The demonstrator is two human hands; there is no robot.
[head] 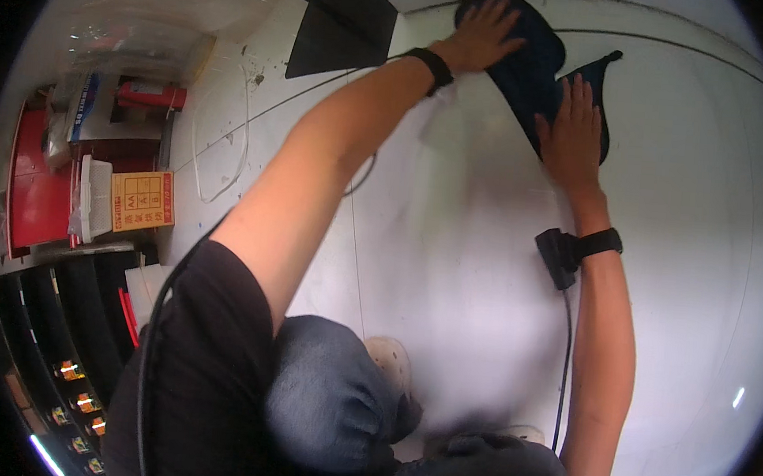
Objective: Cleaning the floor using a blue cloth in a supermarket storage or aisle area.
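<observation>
A dark blue cloth (530, 56) lies partly folded on the glossy white floor (486, 258), near the base of a wall. My left hand (482, 36) rests flat on its upper left part with the fingers spread. Lower down to the right, my right hand (571, 132) presses palm down on the other part, its fingers fairly straight and the thumb apart. Neither hand grasps the cloth. A narrow tip of fabric sticks out beyond my right fingers. Each wrist wears a black band, and a small black device (558, 257) with a cable sits at the right one.
A black panel (346, 30) stands left of the cloth. Thin cable loops lie on the floor. Farther left are a red fire extinguisher (151, 95), a cardboard box (144, 201), a white plastic basket (95, 198) and dark shelving (50, 321). My bent knees are below.
</observation>
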